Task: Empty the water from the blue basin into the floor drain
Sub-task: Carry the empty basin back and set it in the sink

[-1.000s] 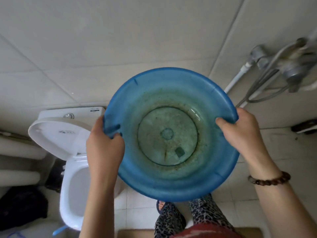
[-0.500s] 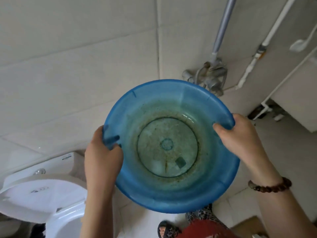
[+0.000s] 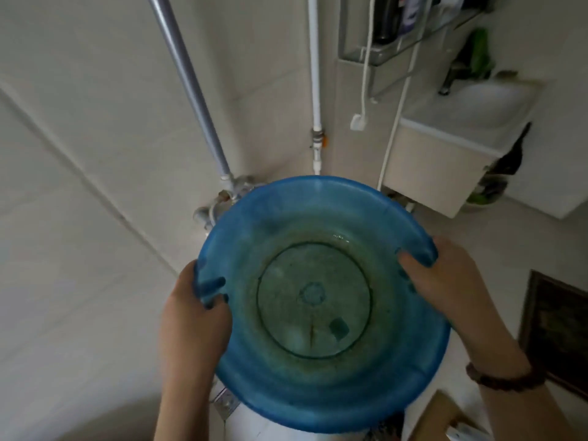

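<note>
I hold a round blue basin (image 3: pixel 321 386) in front of me in the head view, its inside facing me. Its bottom is greenish and stained, with a small glint of water near the far side of the base. My left hand (image 3: pixel 191 319) grips the left rim, thumb inside. My right hand (image 3: pixel 445 281) grips the right rim, thumb inside, a bead bracelet on the wrist. The floor drain is not visible.
A grey pipe (image 3: pixel 187 87) and a white pipe (image 3: pixel 315 78) run down the tiled wall to a tap fitting (image 3: pixel 222 202) behind the basin. A white sink cabinet (image 3: pixel 445 154) stands at the right, a dark mat (image 3: pixel 556 329) on the floor beside it.
My view has swung right: the toilet has left the frame and the sink cabinet has come in. The basin stays held in both hands, now lower and more to the right.
</note>
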`<state>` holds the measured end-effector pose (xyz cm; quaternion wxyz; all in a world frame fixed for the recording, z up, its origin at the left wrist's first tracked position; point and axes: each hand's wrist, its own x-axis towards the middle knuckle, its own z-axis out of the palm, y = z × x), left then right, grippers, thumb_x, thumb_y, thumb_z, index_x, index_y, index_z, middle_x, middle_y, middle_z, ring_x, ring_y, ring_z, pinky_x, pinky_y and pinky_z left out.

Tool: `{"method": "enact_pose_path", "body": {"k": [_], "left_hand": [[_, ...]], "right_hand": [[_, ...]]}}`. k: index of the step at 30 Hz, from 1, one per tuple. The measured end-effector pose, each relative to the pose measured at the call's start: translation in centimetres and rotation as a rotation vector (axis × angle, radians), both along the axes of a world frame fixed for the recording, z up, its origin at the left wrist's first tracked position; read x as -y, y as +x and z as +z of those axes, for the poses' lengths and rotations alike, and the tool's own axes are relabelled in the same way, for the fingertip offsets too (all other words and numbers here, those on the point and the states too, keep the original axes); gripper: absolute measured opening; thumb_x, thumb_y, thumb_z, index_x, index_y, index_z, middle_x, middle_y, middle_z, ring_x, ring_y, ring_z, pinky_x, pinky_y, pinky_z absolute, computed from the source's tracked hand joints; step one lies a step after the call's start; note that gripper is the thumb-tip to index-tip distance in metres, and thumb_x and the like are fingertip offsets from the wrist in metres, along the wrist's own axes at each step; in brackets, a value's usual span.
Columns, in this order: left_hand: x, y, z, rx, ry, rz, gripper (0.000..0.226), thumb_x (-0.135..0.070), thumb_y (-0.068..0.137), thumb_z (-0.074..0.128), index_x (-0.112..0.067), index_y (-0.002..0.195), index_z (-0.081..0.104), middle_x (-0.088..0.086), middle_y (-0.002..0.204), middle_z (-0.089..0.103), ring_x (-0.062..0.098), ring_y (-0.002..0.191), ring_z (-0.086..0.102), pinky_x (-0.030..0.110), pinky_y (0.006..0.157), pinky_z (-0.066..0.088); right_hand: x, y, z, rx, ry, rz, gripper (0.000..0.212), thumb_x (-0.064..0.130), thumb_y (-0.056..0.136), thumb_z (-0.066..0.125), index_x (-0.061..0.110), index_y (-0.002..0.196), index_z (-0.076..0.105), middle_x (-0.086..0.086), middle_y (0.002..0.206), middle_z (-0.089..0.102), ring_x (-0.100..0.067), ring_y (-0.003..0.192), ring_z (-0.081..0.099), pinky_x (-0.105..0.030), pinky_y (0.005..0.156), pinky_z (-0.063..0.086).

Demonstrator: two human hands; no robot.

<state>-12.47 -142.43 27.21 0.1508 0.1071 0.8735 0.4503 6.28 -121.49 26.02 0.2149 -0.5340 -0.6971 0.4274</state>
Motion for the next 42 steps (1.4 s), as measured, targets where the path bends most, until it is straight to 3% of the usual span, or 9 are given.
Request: {"method": "enact_pose_path", "body": {"k": [4, 10, 16, 21, 28, 31, 34, 37, 42], "left_hand": [[-8.4, 1.4, 0.4, -0.008, -0.010, -0.093, 0.060, -0.001, 0.082, 0.052, -0.033, 0.132, 0.049, -0.010, 0.101, 0.076, 0.028, 0.081, 0.072, 0.046, 0.073, 0.060], [-21.1, 4.7, 0.8, -0.050, 0.026, -0.219, 0.057, 0.000, 0.080, 0.053, -0.030, 0.129, 0.052, -0.004, 0.102, 0.074, 0.029, 0.086, 0.072, 0.050, 0.079, 0.058], [-32.9, 8.0, 0.0, -0.002, 0.068, -0.367, 0.056, -0.005, 0.077, 0.051, -0.034, 0.125, 0.052, -0.005, 0.103, 0.074, 0.025, 0.080, 0.073, 0.050, 0.069, 0.061], [-41.1, 11.8, 0.3, 0.008, 0.049, -0.492, 0.056, -0.004, 0.080, 0.054, -0.038, 0.124, 0.051, -0.005, 0.098, 0.074, 0.029, 0.077, 0.071, 0.051, 0.070, 0.061], [-50.6, 18.1, 1.3, -0.030, 0.032, -0.707, 0.053, -0.002, 0.082, 0.053, -0.030, 0.127, 0.052, -0.002, 0.094, 0.070, 0.024, 0.077, 0.069, 0.045, 0.065, 0.059], [-54.4, 20.5, 1.5, -0.025, 0.038, -0.795, 0.040, -0.007, 0.084, 0.058, -0.032, 0.114, 0.055, -0.005, 0.085, 0.066, 0.024, 0.075, 0.068, 0.043, 0.065, 0.058], [-59.4, 23.3, 1.3, -0.012, 0.059, -0.884, 0.030, -0.013, 0.086, 0.059, -0.040, 0.100, 0.053, -0.004, 0.085, 0.066, 0.024, 0.074, 0.068, 0.043, 0.066, 0.058], [-65.4, 25.7, 0.5, -0.030, 0.061, -0.958, 0.031, -0.018, 0.090, 0.055, -0.042, 0.109, 0.049, -0.005, 0.098, 0.069, 0.023, 0.089, 0.070, 0.050, 0.077, 0.059], [-75.0, 28.0, 0.0, -0.045, 0.043, -1.041, 0.040, -0.019, 0.093, 0.050, -0.039, 0.128, 0.046, -0.004, 0.111, 0.070, 0.023, 0.098, 0.070, 0.051, 0.083, 0.059]], "right_hand": [[-6.7, 3.7, 0.1, 0.020, 0.006, -0.089, 0.021, 0.041, 0.081, 0.061, 0.021, 0.088, 0.062, -0.004, 0.084, 0.070, -0.025, 0.076, 0.070, -0.049, 0.074, 0.059], [-16.9, 9.0, 1.4, 0.023, 0.024, -0.189, 0.012, 0.041, 0.084, 0.060, 0.031, 0.080, 0.054, -0.003, 0.085, 0.069, -0.026, 0.078, 0.069, -0.048, 0.076, 0.058], [-25.2, 14.7, 2.2, 0.029, 0.044, -0.290, 0.014, 0.038, 0.087, 0.059, 0.024, 0.087, 0.056, -0.003, 0.086, 0.067, -0.026, 0.076, 0.068, -0.046, 0.075, 0.058], [-29.6, 19.9, 2.5, 0.022, 0.069, -0.419, 0.016, 0.030, 0.090, 0.059, 0.023, 0.079, 0.050, -0.001, 0.076, 0.062, -0.015, 0.065, 0.058, -0.026, 0.053, 0.041], [-33.5, 26.9, 2.7, 0.002, 0.054, -0.633, 0.017, 0.029, 0.086, 0.064, 0.015, 0.094, 0.058, 0.004, 0.075, 0.060, -0.009, 0.064, 0.056, -0.023, 0.051, 0.037], [-34.8, 29.4, 3.0, 0.038, 0.080, -0.708, 0.013, 0.026, 0.086, 0.064, 0.021, 0.085, 0.052, 0.006, 0.073, 0.058, -0.001, 0.060, 0.047, -0.021, 0.049, 0.033], [-37.3, 31.9, 3.1, 0.090, 0.074, -0.801, 0.015, 0.029, 0.084, 0.066, 0.020, 0.087, 0.054, 0.006, 0.075, 0.058, -0.010, 0.065, 0.052, -0.029, 0.057, 0.040], [-41.1, 34.0, 3.2, 0.147, 0.065, -0.887, 0.026, 0.033, 0.086, 0.065, 0.017, 0.102, 0.054, 0.009, 0.075, 0.049, -0.013, 0.069, 0.047, -0.031, 0.067, 0.037], [-47.9, 36.3, 3.0, 0.156, 0.092, -0.976, 0.038, 0.028, 0.088, 0.065, 0.006, 0.117, 0.057, 0.017, 0.072, 0.042, 0.000, 0.062, 0.037, -0.029, 0.067, 0.035]]}}
